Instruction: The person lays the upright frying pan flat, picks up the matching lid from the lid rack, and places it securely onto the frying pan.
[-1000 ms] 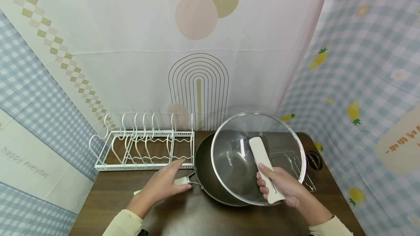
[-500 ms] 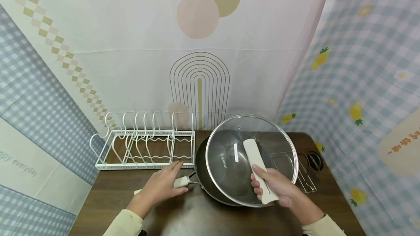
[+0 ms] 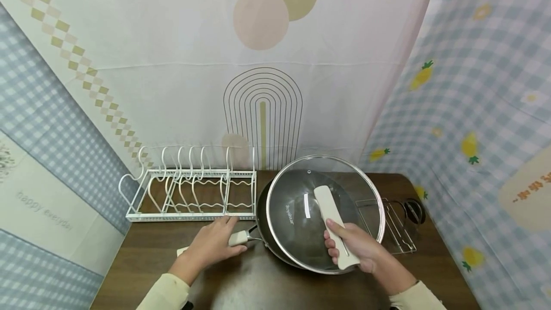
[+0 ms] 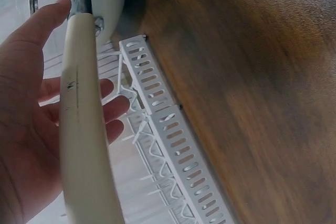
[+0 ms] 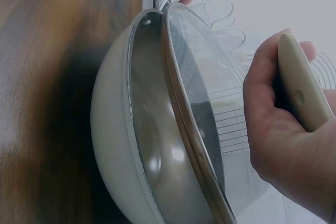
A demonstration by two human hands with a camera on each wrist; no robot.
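A dark-lined wok [image 3: 263, 214] with a pale outside [image 5: 107, 119] stands on the table, its cream handle [image 4: 86, 119] pointing left. My left hand [image 3: 213, 243] is spread loosely over that handle, thumb on one side and relaxed fingers on the other. My right hand [image 3: 355, 243] grips the long cream handle [image 3: 329, 209] of a glass lid [image 3: 297, 185] with a metal rim. The lid hangs over the wok, shifted to the right of it. In the right wrist view it is tilted, with a gap between its rim [image 5: 186, 124] and the wok.
A white wire rack [image 3: 189, 216] stands behind my left hand, close to the wok's left side. At the right lie a thin metal wire rack [image 3: 400, 233] and black rings [image 3: 415, 212]. The wooden table [image 3: 142, 252] backs onto a printed curtain [image 3: 193, 99].
My right hand has carried the lid left and slightly towards me, so it covers more of the wok. My left hand has stayed at the wok's handle.
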